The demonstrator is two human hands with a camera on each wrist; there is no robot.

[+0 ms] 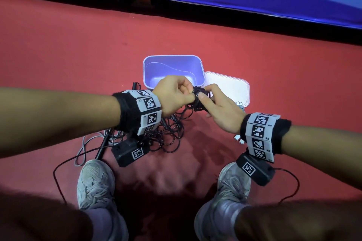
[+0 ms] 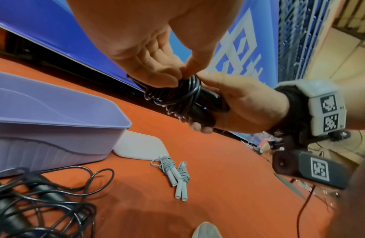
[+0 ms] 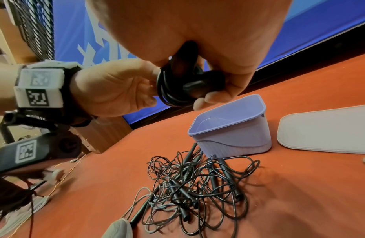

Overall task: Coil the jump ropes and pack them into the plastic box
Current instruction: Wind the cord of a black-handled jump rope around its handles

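Winding a glossy black jump rope [image 2: 177,98] around its own handles, above the red floor [image 1: 78,55].

Right hand [image 2: 238,104] curls round the smooth black handles; left hand [image 2: 149,64] pinches the thin cord at the coil. Below stands a lilac plastic box [image 3: 234,136], rounded and ribbed at its base, beside a flat pale lid [image 3: 324,128]. Nearby: a tangled heap of black and grey ropes [image 3: 198,190] and two bundled grey ropes [image 2: 175,173].

Black jump rope [image 2: 177,98], cord wound tight round its two handles, is up in the air above the red floor. Below, a loose tangle of black ropes [image 3: 198,185] sprawls just in front of the open lilac plastic box [image 1: 172,70]. Two grey coiled ropes [image 2: 175,173] lie by the white lid [image 3: 324,128].
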